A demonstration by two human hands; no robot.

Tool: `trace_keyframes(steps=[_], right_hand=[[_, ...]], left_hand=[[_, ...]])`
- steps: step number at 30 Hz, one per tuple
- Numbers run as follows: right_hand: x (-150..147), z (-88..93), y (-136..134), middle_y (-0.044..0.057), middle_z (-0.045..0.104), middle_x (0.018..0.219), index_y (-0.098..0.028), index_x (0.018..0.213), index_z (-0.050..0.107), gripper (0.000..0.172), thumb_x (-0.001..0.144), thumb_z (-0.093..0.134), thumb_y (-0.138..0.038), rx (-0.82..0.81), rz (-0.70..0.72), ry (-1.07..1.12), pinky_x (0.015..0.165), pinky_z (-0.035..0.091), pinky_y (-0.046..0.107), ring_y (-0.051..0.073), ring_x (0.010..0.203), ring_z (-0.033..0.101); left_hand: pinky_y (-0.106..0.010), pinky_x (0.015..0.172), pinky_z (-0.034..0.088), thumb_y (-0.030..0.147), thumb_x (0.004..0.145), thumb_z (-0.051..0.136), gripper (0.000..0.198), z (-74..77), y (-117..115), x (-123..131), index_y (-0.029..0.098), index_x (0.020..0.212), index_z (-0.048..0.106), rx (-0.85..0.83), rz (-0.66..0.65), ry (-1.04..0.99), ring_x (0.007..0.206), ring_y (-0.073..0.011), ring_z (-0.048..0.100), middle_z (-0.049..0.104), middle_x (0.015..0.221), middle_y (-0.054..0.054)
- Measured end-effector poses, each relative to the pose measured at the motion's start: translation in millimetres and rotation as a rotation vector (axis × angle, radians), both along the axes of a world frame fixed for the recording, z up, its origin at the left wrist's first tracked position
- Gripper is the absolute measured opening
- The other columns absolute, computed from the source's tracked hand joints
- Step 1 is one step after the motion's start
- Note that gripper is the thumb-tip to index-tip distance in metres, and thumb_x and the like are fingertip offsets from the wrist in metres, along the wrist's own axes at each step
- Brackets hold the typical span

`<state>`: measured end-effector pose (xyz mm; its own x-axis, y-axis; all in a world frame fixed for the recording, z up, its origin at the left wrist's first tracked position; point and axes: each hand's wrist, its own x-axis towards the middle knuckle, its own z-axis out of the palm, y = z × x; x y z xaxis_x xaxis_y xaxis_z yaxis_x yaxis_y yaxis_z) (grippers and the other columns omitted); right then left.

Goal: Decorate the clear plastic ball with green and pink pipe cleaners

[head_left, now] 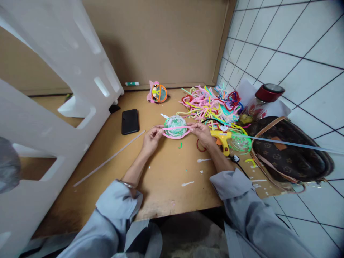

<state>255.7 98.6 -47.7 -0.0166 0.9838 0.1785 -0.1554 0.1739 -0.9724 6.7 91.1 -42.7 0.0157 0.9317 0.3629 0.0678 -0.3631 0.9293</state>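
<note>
A pink pipe cleaner [176, 136], bent into a flat loop, stretches between my two hands. My left hand [153, 137] pinches its left end, and my right hand [201, 132] pinches the right end. Just behind and below the loop sits a round clear dish [175, 122] with green, white and pink bits; I cannot tell whether the loop touches it. A yellow hot glue gun [222, 139] with a long clear glue stick lies to the right of my right forearm. A tiny green piece [180, 145] rests on the table in front of the dish.
A heap of coloured pipe cleaners [206, 105] lies at back right, near a red-lidded jar [269, 94] and a brown handbag [290, 154]. Leftward are a black phone [130, 122] and a loose glue stick [110, 158]. A small pipe-cleaner figure [158, 93] stands behind; a white plastic panel [88, 71] borders the left.
</note>
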Motion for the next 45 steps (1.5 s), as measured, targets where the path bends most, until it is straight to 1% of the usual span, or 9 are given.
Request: trace_keyframes(steps=[5, 16, 22, 24, 26, 29, 31, 36, 45], right_hand=[[-4, -4.0, 6, 0.005, 0.076, 0.108, -0.023, 0.068, 0.069, 0.031, 0.060, 0.086, -0.047, 0.026, -0.018, -0.016, 0.098, 0.051, 0.040, 0.024, 0.108, 0.068], [-11, -3.5, 11, 0.002, 0.075, 0.083, -0.022, 0.067, 0.067, 0.024, 0.062, 0.081, -0.040, 0.040, -0.079, -0.047, 0.081, 0.054, 0.035, 0.019, 0.082, 0.067], [-16, 5.0, 2, 0.004, 0.075, 0.085, -0.021, 0.074, 0.070, 0.031, 0.073, 0.075, -0.052, 0.055, -0.056, -0.112, 0.078, 0.055, 0.036, 0.018, 0.075, 0.065], [-18, 10.4, -4, 0.005, 0.076, 0.093, -0.022, 0.078, 0.070, 0.037, 0.076, 0.071, -0.058, 0.082, -0.041, -0.149, 0.083, 0.055, 0.038, 0.020, 0.081, 0.068], [-18, 16.6, -12, 0.007, 0.075, 0.105, -0.022, 0.080, 0.071, 0.039, 0.076, 0.071, -0.061, 0.110, 0.004, -0.172, 0.092, 0.053, 0.039, 0.023, 0.100, 0.069], [-18, 26.0, -21, 0.009, 0.070, 0.125, -0.023, 0.079, 0.071, 0.039, 0.067, 0.081, -0.059, 0.125, 0.106, -0.229, 0.105, 0.048, 0.042, 0.028, 0.129, 0.059], [-17, 30.9, -26, 0.010, 0.067, 0.132, -0.023, 0.079, 0.072, 0.039, 0.061, 0.086, -0.055, 0.120, 0.128, -0.276, 0.109, 0.045, 0.044, 0.030, 0.136, 0.054], [-18, 32.2, -28, 0.012, 0.069, 0.129, -0.022, 0.079, 0.071, 0.034, 0.067, 0.083, -0.052, 0.094, 0.116, -0.255, 0.109, 0.046, 0.044, 0.030, 0.134, 0.057], [-17, 18.4, -16, 0.008, 0.078, 0.110, -0.022, 0.072, 0.070, 0.027, 0.068, 0.081, -0.047, 0.078, 0.036, -0.137, 0.103, 0.050, 0.043, 0.026, 0.112, 0.070]], left_hand=[[-0.036, 0.090, 0.050, 0.063, 0.075, 0.074, 0.046, 1.8, 0, 0, 0.018, 0.066, 0.069, 0.003, 0.006, 0.032, 0.093, -0.0217, 0.066, 0.072, 0.096, -0.010], [-0.032, 0.083, 0.049, 0.058, 0.075, 0.076, 0.042, -1.4, 2, 0, 0.018, 0.065, 0.068, 0.011, 0.015, 0.024, 0.080, -0.0180, 0.062, 0.069, 0.084, -0.006], [-0.031, 0.081, 0.050, 0.057, 0.076, 0.074, 0.041, -6.5, 3, -1, 0.018, 0.066, 0.067, -0.004, 0.079, -0.005, 0.078, -0.0174, 0.063, 0.070, 0.081, -0.006], [-0.030, 0.077, 0.050, 0.057, 0.076, 0.074, 0.041, -7.1, 3, -2, 0.018, 0.067, 0.066, -0.022, 0.112, -0.036, 0.076, -0.0170, 0.062, 0.070, 0.080, -0.005], [-0.029, 0.075, 0.051, 0.057, 0.076, 0.074, 0.041, -6.7, 2, -2, 0.018, 0.067, 0.065, -0.026, 0.139, -0.055, 0.075, -0.0166, 0.062, 0.070, 0.079, -0.005], [-0.028, 0.075, 0.051, 0.053, 0.077, 0.074, 0.038, -5.2, 0, -2, 0.018, 0.067, 0.064, -0.012, 0.151, -0.045, 0.076, -0.0162, 0.063, 0.070, 0.079, -0.005], [-0.028, 0.075, 0.052, 0.052, 0.078, 0.073, 0.037, -4.6, -1, -1, 0.018, 0.067, 0.064, -0.014, 0.142, -0.037, 0.076, -0.0162, 0.063, 0.070, 0.080, -0.005], [-0.029, 0.076, 0.052, 0.054, 0.078, 0.072, 0.039, -5.8, -1, -2, 0.018, 0.068, 0.065, -0.025, 0.146, -0.027, 0.076, -0.0166, 0.064, 0.071, 0.081, -0.005], [-0.034, 0.084, 0.050, 0.065, 0.071, 0.075, 0.047, -2.2, 2, -7, 0.019, 0.066, 0.068, -0.042, 0.090, -0.001, 0.082, -0.0199, 0.064, 0.072, 0.083, -0.006]])
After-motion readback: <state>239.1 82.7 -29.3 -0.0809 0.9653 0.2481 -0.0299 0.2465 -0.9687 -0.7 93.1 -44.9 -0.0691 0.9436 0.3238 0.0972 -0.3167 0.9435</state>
